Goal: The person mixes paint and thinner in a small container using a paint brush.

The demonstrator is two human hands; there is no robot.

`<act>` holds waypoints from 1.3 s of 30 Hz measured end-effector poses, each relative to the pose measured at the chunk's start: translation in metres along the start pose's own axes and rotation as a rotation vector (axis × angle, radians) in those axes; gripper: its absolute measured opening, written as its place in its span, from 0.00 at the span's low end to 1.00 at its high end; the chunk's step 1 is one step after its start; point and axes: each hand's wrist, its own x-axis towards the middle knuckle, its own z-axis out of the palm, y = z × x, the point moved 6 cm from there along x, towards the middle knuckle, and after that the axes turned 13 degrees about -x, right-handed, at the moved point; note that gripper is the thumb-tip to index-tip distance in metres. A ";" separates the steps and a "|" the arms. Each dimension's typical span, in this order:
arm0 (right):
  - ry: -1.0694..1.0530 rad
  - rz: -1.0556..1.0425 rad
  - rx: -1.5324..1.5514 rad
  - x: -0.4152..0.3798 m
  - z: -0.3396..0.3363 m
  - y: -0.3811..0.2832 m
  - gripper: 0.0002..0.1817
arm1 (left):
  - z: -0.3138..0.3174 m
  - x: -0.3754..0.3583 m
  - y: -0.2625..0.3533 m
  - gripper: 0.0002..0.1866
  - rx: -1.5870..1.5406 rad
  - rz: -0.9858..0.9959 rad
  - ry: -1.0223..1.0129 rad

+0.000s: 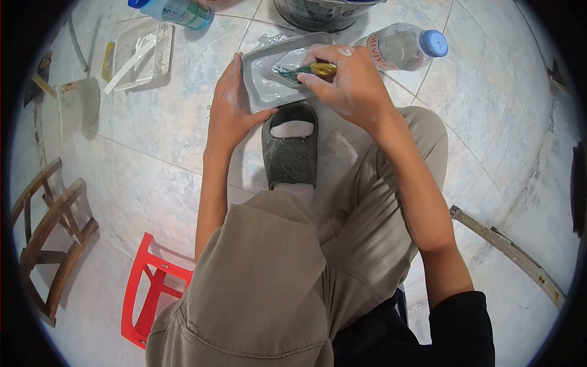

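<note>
A shallow grey tray holds wet grey paste, with some smeared on its rim. My left hand grips the tray's near left corner, fingers along its side and thumb by the front edge. Over the tray's right part, my right hand is closed around a tool with a yellow and green handle. Its tip points left into the paste, so I cannot make out the working end. Pale smears mark both hands.
My dark slipper is just below the tray. A bottle with a blue cap lies right of it, a bucket stands behind. Leftward are a white tray with a white strip, a blue bottle and a red plastic stool.
</note>
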 end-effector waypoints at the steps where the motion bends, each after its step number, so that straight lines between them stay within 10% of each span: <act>1: 0.009 -0.028 -0.047 -0.001 -0.002 -0.002 0.10 | 0.000 0.000 0.001 0.68 0.009 -0.004 -0.002; 14: -0.068 0.024 -0.008 -0.006 0.000 0.014 0.11 | 0.002 -0.100 -0.018 0.67 -0.235 -0.426 0.155; 39: 0.020 -0.057 -0.054 -0.006 0.001 0.003 0.12 | 0.003 -0.082 0.005 0.52 -0.122 -0.132 0.155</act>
